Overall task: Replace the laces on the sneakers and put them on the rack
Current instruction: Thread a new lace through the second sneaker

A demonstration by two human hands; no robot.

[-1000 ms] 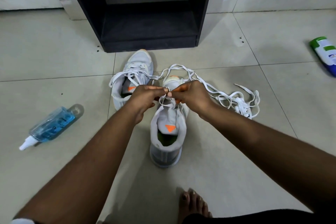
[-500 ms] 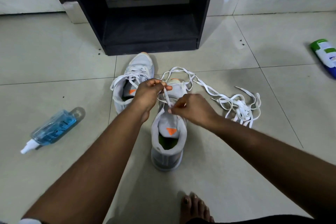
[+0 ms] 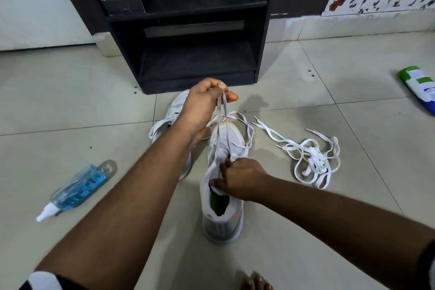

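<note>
A white sneaker (image 3: 221,223) stands on the tiled floor with its heel toward me. My right hand (image 3: 240,179) grips its tongue at the collar. My left hand (image 3: 202,106) is raised above the toe and pinches a white lace (image 3: 222,122), which runs taut down into the shoe's eyelets. The second white sneaker (image 3: 169,120) lies behind my left hand, mostly hidden by it. A loose bundle of white laces (image 3: 310,158) lies on the floor to the right. The dark shoe rack (image 3: 195,54) stands straight ahead.
A blue spray bottle (image 3: 75,188) lies on the floor at the left. A green and white bottle (image 3: 419,87) lies at the far right. My bare toes (image 3: 256,283) show at the bottom edge. A dark box (image 3: 123,4) sits on the rack's upper shelf.
My left hand has lifted up and away with the lace, drawing it taut. My right hand has dropped from the lace to the tongue. The view has tilted up toward the rack.
</note>
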